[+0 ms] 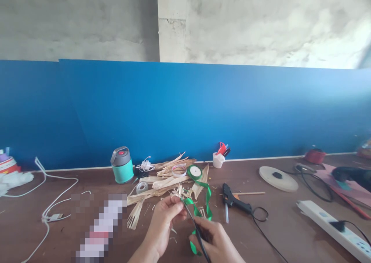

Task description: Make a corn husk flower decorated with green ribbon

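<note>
Over the front middle of the table, my left hand (166, 216) is closed, thumb and fingers pinching a small pale piece of dried husk (176, 191) with frayed ends. My right hand (213, 238) is wrapped round dark-handled scissors (197, 228), whose thin tip points up and left to the husk by my left fingertips. Whether the blades touch it I cannot tell. A green ribbon (208, 197) curls down from its spool (195, 172) and passes behind my right hand. Dried corn husks (166, 182) lie in a loose pile beyond my hands.
A black glue gun (236, 201) with a cord lies right of my hands, near a wooden stick (249, 193). A clear tape roll (142, 187) and a turquoise container (122, 170) stand left. A white cup (218, 160) is behind. A power strip (333, 226) lies at right.
</note>
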`<state>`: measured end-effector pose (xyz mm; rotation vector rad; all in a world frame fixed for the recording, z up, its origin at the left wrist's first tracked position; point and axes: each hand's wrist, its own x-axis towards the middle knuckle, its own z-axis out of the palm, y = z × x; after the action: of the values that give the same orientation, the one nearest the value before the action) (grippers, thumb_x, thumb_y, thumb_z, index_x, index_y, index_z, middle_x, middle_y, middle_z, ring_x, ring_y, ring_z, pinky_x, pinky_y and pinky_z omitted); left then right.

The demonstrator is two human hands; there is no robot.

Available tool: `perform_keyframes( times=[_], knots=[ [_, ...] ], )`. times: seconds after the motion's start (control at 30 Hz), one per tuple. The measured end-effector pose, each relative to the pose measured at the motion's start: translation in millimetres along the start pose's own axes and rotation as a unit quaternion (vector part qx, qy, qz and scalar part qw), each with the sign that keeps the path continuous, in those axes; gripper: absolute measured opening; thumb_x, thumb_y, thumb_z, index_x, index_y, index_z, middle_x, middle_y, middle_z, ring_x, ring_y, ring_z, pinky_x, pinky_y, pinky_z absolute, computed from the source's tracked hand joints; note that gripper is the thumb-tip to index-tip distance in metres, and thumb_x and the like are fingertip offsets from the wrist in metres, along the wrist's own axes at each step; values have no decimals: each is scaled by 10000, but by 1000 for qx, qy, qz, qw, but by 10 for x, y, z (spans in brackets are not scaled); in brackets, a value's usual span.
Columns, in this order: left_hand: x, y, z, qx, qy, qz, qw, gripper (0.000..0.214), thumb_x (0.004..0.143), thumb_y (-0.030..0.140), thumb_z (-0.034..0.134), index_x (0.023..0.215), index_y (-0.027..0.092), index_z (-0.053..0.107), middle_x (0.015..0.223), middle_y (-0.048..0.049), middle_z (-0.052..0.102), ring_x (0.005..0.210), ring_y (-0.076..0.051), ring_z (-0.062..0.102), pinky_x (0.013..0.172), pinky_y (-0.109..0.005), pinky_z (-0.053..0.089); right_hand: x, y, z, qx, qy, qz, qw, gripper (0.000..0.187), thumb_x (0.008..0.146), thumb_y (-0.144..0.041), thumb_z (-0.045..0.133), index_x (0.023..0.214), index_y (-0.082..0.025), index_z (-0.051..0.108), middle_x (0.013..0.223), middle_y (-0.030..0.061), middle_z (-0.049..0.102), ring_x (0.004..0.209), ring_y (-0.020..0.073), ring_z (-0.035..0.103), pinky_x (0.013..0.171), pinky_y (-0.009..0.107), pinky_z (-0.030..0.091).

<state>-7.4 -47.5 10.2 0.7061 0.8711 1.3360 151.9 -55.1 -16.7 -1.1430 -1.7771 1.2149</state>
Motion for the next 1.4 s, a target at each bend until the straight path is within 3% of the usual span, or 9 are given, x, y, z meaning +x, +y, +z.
perform_keyframes(
  times=[0.17,0.33,0.5,0.67,0.73,0.83,0.97,1.1,1.4],
  knots=[
    [29,77,-28,43,17,36,998,198,615,278,745,611,151,593,546,13,587,533,-107,527,542,-210,438,-82,-91,-91,42,15,43,998,241,634,-208,693,872,-168,694,667,-18,556,640,134,444,597,211,372],
    [71,165,-129,171,51,156,972,163,640,275,715,633,183,580,555,27,543,517,-120,492,508,-214,414,-207,-40,-347,246,-126,111,954,381,610,-357,772,915,-167,646,683,-11,574,540,86,430,479,176,289],
    [-53,267,-150,410,-35,349,842,84,761,164,602,732,214,664,678,-34,622,627,-169,551,631,-254,429,-92,-168,-218,419,-82,89,900,404,699,-456,713,932,-142,611,620,14,594,538,97,479,448,167,275],
    [-160,264,-176,520,-196,374,742,246,813,143,543,928,253,730,817,-107,697,771,-230,597,746,-313,429,93,-375,113,534,77,160,827,431,523,-313,844,856,-175,608,633,-36,572,547,99,530,523,190,401],
    [-182,221,-178,497,-206,365,760,246,810,149,544,929,256,732,844,-109,702,786,-234,599,764,-320,428,119,-408,151,526,110,131,833,461,482,-242,858,864,-178,608,614,-49,563,526,83,508,516,178,396],
    [-217,157,-114,377,-96,336,858,122,790,210,592,827,222,708,815,-90,675,780,-224,590,733,-289,433,120,-447,126,464,160,88,867,449,516,-248,844,888,-189,599,567,-58,542,483,75,464,448,164,338],
    [-230,99,43,216,10,128,968,228,680,384,717,622,179,636,596,-5,570,580,-148,487,560,-225,356,123,-507,86,390,197,43,899,453,530,-297,838,892,-196,584,571,-60,529,442,70,415,411,175,307],
    [-123,-10,74,121,-28,-2,992,327,556,426,794,572,153,614,511,28,532,522,-106,416,538,-214,285,154,-507,99,364,186,9,912,439,556,-309,823,894,-192,568,589,-66,518,431,52,364,401,169,276],
    [-54,-73,51,34,-56,-53,996,274,566,352,807,577,147,625,560,26,515,530,-90,389,559,-215,297,221,-439,52,314,182,-9,932,381,610,-277,776,910,-196,556,571,-80,479,423,48,328,397,174,271]
  ],
)
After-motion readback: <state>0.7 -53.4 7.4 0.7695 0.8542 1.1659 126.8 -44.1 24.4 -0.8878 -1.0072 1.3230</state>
